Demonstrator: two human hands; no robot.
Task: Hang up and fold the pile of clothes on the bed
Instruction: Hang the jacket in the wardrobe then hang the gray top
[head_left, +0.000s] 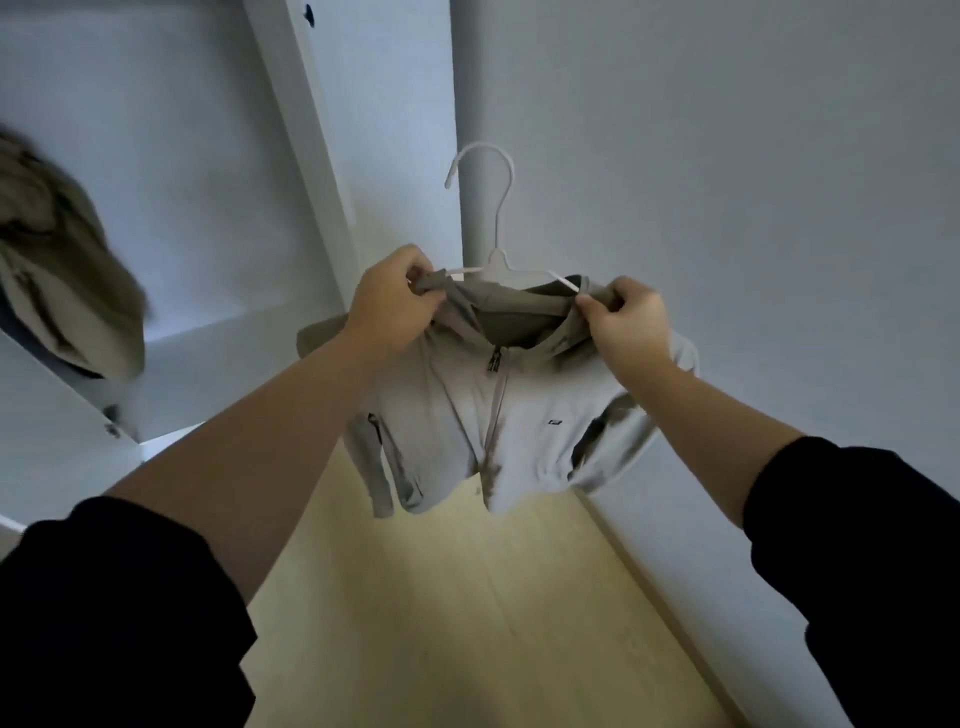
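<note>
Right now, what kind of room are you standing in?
Probably a bedroom or closet corner: tall white wardrobe panels, a grey jacket on a white hanger, and another olive garment at the left.

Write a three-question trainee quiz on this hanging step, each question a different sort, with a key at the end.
1. True or false: the hook of the white plastic hanger is already over a rail.
2. Multiple choice: below the pale grey zip-up jacket lies A) carpet, B) a pale wooden floor, C) tiles.
3. Fill in: the fingers of the left hand and the right hand pinch the jacket at its ____.
Key: 1 false; 2 B; 3 collar.
</note>
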